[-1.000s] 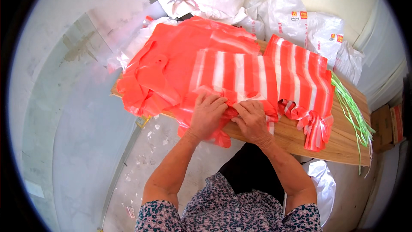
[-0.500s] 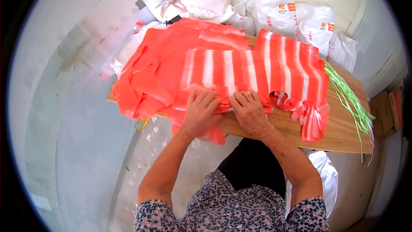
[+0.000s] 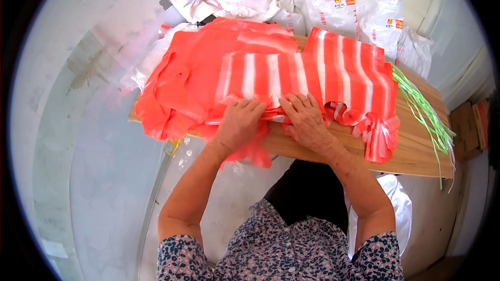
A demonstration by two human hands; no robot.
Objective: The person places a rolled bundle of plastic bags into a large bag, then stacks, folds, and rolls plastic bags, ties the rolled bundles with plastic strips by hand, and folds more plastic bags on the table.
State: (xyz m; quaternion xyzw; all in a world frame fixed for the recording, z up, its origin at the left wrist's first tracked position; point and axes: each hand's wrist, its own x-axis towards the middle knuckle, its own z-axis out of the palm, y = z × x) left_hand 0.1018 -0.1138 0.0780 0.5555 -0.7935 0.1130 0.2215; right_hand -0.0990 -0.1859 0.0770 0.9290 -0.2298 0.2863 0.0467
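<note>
A stack of red-and-white striped plastic bags (image 3: 271, 75) lies flat on a wooden board (image 3: 411, 148). My left hand (image 3: 239, 122) presses on its near edge, fingers bent over the bag handles. My right hand (image 3: 304, 119) rests beside it on the same edge, fingers spread flat. A second striped stack (image 3: 354, 70) lies to the right, its handles (image 3: 377, 132) bunched toward me. A loose pile of plain red bags (image 3: 182, 78) spreads over the board's left end.
Thin green plastic ties (image 3: 424, 112) lie along the board's right side. White sacks (image 3: 333, 5) are heaped behind the board against the wall. Grey concrete floor (image 3: 88, 140) lies to the left. A white bag (image 3: 393, 205) sits under the board by my right arm.
Both hands stay on the near edge of the striped stack; they shifted only slightly, with the fingers pressing and smoothing the bags. The view tilted a little.
</note>
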